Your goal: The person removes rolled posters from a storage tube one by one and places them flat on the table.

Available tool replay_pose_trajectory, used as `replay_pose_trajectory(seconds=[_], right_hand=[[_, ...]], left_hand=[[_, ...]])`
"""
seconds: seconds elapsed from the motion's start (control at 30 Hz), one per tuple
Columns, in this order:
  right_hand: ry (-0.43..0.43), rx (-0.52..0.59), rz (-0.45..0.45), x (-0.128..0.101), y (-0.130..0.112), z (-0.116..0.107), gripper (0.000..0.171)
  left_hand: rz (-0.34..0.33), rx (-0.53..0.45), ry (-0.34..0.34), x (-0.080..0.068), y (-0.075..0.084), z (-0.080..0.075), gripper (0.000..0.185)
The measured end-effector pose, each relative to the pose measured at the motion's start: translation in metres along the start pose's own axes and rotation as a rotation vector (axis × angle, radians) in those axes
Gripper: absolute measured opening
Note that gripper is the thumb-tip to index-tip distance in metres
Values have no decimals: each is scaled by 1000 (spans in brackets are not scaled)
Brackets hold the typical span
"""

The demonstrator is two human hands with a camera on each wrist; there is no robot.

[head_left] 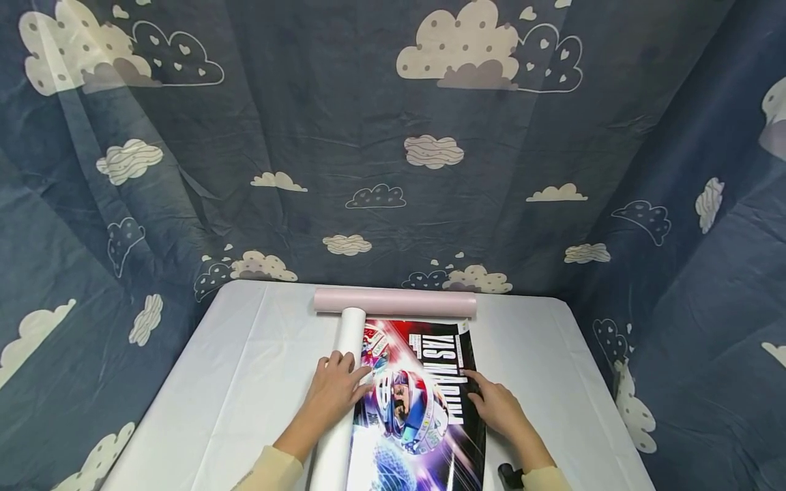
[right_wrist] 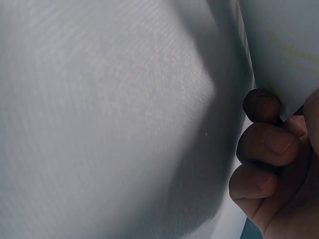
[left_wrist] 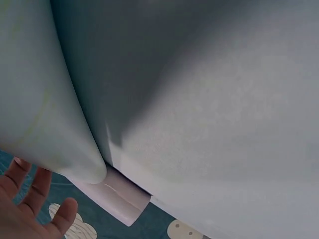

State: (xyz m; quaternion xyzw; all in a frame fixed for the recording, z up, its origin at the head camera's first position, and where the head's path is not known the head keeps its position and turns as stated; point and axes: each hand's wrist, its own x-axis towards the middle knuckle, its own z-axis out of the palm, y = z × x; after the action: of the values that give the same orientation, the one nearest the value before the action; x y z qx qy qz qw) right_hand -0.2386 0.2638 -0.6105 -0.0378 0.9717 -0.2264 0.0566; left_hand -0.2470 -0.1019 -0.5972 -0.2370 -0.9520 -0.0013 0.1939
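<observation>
A glossy poster (head_left: 424, 402) with a helmeted racer and large white lettering lies partly unrolled on the table. Its left side is still wound into a white roll (head_left: 338, 436). My left hand (head_left: 334, 385) rests over that roll, its fingers loosely spread and reaching onto the printed side; the left wrist view shows the fingers (left_wrist: 37, 191) apart beside the roll. At the poster's right edge, my right hand (head_left: 500, 406) pinches the paper. Curled fingers (right_wrist: 264, 144) show under the sheet's pale back (right_wrist: 284, 45) in the right wrist view.
A pink roll (head_left: 396, 303) lies crosswise along the far edge of the white table (head_left: 245, 382), just beyond the poster. A small black object (head_left: 511, 475) sits near my right sleeve. Dark cloud-patterned cloth (head_left: 344, 123) hangs behind and on both sides.
</observation>
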Motion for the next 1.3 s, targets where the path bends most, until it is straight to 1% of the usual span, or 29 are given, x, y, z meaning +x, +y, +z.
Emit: replay_pose_trajectory(seconds=[0.07, 0.13, 0.27, 0.37, 0.43, 0.5, 0.67, 0.77, 0.87, 0.97, 1.1, 1.3], right_hand=[[1, -2, -3, 0, 0, 0, 49], [0, -1, -3, 0, 1, 0, 49], [3, 0, -7, -1, 3, -2, 49], [-2, 1, -1, -1, 4, -3, 52], [-11, 5, 8, -1, 5, -4, 55], [-18, 11, 16, 0, 6, -4, 57], [-19, 22, 17, 1, 6, -5, 60], [-27, 26, 29, 1, 6, -6, 61], [-37, 29, 46, 1, 6, -7, 62], [-33, 30, 55, 1, 7, -8, 62], [-22, 36, 50, 0, 8, -11, 62], [-14, 34, 39, -1, 10, -11, 61]], left_hand=[[-10, 24, 0, 1, -3, 1, 40], [-20, 21, -7, 0, -5, 1, 40], [-18, -67, -8, 0, -10, 0, 40], [14, -131, -2, -1, -13, 1, 44], [33, -159, -13, -1, -14, 0, 48], [39, -186, -47, -2, -15, 0, 50], [17, -237, -162, -2, -16, 0, 51], [18, -232, -189, -2, -18, -1, 52], [28, -202, -181, -2, -22, -3, 49], [19, -175, -161, -3, -25, -4, 38], [-21, -204, -132, -6, -28, -7, 20], [-87, -235, -104, -9, -31, -8, 12]])
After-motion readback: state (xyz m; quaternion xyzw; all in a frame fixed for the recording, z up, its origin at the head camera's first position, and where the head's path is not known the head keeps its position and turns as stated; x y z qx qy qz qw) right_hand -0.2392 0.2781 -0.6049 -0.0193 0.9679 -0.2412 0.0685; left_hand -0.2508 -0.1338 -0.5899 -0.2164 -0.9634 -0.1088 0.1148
